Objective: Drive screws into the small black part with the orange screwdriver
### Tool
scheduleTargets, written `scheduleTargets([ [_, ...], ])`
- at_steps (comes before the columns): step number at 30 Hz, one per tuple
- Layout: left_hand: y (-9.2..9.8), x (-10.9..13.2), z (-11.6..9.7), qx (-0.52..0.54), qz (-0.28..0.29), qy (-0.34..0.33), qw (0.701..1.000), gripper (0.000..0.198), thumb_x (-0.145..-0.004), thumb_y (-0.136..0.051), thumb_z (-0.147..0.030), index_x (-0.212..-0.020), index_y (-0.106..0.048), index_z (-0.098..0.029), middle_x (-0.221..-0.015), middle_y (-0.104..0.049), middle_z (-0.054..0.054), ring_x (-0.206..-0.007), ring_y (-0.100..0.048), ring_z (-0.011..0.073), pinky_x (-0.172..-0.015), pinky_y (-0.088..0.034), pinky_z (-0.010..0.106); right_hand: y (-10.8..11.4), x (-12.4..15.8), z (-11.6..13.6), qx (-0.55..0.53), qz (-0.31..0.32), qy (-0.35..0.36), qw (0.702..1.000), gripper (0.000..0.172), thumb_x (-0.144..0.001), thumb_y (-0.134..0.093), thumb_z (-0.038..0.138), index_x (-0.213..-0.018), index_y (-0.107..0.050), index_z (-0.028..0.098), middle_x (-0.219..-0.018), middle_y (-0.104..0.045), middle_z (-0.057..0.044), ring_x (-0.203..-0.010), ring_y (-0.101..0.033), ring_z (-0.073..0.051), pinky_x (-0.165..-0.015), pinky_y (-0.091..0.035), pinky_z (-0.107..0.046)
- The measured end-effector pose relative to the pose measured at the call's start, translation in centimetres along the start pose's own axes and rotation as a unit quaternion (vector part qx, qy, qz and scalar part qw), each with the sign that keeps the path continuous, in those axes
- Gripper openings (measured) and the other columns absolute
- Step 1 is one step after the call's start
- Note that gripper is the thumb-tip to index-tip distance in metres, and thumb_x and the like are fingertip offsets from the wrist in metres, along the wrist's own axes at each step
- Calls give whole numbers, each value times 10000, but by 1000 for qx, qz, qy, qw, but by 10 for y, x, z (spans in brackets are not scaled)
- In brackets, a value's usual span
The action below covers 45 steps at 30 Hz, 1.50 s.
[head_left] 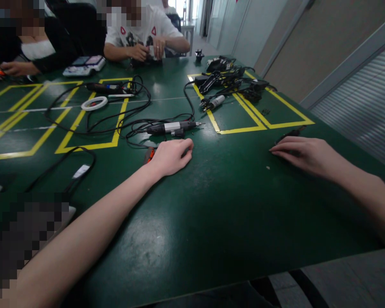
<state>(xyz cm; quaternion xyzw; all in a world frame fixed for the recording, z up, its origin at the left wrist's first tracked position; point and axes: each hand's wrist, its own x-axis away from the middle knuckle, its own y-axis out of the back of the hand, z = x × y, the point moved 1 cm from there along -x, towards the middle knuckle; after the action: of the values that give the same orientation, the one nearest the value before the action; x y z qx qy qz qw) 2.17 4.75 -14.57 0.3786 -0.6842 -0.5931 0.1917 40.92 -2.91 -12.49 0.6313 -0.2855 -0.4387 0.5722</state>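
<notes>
My left hand [171, 156] rests on the green table [211, 214], fingers curled loosely, palm down, with an orange-and-black tool handle [149, 155] showing at its left side. Whether the fingers grip that handle is hidden. Just beyond it lies a black and silver electric screwdriver [173, 127] with its cable. My right hand [303, 154] lies flat, fingers stretched out to the left, covering part of a thin dark tool [290, 134] that pokes out behind the fingers.
Tangled black cables [115, 115] and a white ring [94, 103] lie inside yellow-taped boxes on the left. More dark tools and plugs [227, 79] are heaped at the back right. Two other people sit at the far side, hands on the table. A labelled cable [80, 171] runs near my left forearm.
</notes>
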Motion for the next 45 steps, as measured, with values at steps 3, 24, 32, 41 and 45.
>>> scheduleTargets([
  [3,0,0,0,-4,4,2,1000,249,-989,-477,-300,-1070,-694,-208,-790,-713,38,-761,-665,217,-645,-391,310,-5,-4,2,42,1,-5,999,362,-985,-469,315,-897,-787,167,-919,-797,-143,-786,-785,-261,-695,-642,-370],
  [24,-1,0,2,2,-3,-4,1000,247,-988,-474,-310,-1054,-691,-212,-787,-707,37,-766,-670,221,-667,-434,309,4,20,3,-101,-258,-247,929,225,-759,-700,428,-782,-758,212,-672,-778,-75,-600,-759,-277,-601,-652,-418],
  [32,-1,1,1,-5,0,-4,1000,240,-996,-474,-305,-1055,-688,-215,-797,-715,35,-757,-670,219,-656,-406,312,-6,14,-6,40,-226,-84,970,219,-890,-551,316,-833,-724,195,-803,-821,-122,-612,-747,-232,-527,-561,-315],
  [41,-2,1,2,-1,-14,-12,1000,232,-987,-474,-307,-1033,-683,-218,-763,-701,28,-739,-661,206,-636,-410,296,-6,22,-14,135,-209,-28,968,207,-980,-522,258,-921,-716,215,-804,-798,-92,-698,-761,-234,-570,-558,-314],
  [45,-2,0,2,-5,-10,-9,1000,232,-988,-481,-303,-1043,-688,-214,-777,-712,31,-750,-673,211,-635,-395,306,-4,21,-11,200,-217,14,955,201,-1016,-542,250,-931,-720,207,-798,-766,-97,-725,-719,-237,-568,-544,-314],
])
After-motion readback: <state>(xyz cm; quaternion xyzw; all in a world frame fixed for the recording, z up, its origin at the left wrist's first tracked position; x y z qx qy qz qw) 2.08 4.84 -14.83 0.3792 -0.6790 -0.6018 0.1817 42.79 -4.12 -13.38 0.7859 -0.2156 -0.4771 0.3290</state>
